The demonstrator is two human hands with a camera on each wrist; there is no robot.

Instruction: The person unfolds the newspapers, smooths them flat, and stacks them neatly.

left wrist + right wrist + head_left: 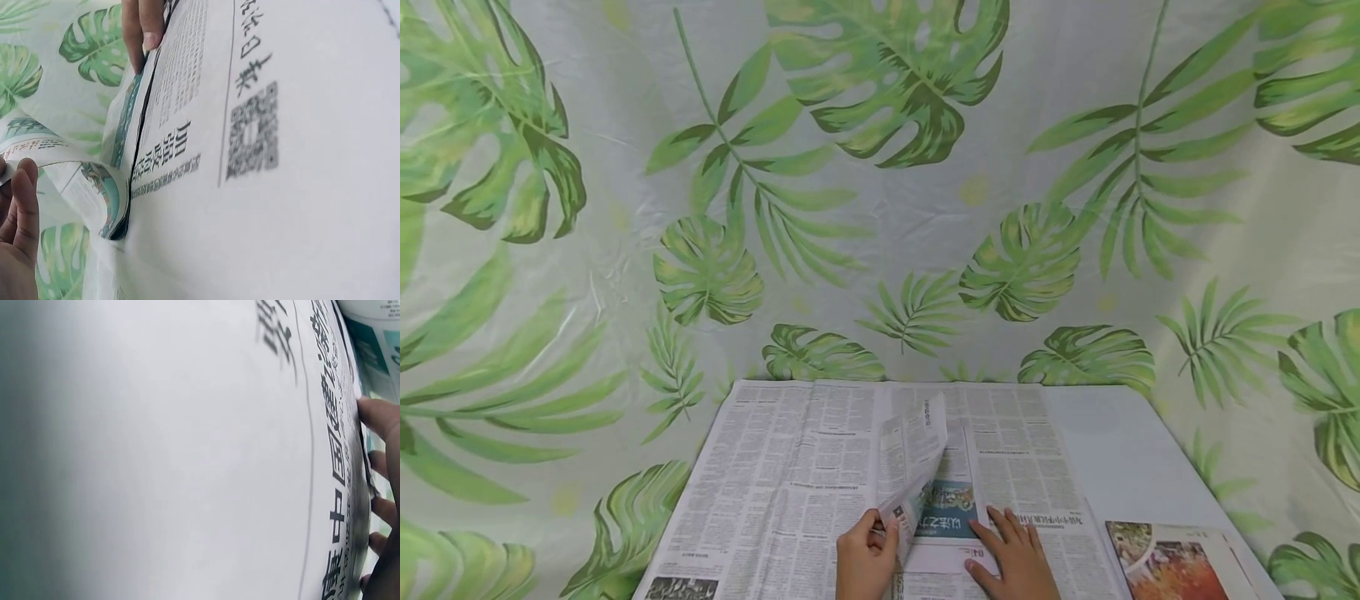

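Note:
Near the front of the table, my left hand (867, 560) pinches the corner of a lifted newspaper page (912, 457) between thumb and fingers. That page curls upward, and in the left wrist view its curved edge (103, 200) rises beside the left hand (19, 231). Under it lies a newspaper section with a teal picture banner (951, 529). Spread and fairly straight, the fingers of my right hand (1021, 557) rest on that section's right edge. In the right wrist view the right hand (386, 447) touches the paper, its fingertips partly hidden.
Large newspaper sheets (760, 492) cover the left and middle of the white table (1112, 442). A printed sheet or booklet with an orange-red picture (1180, 571) lies at the front right. Behind the table hangs a leaf-patterned curtain (925, 233).

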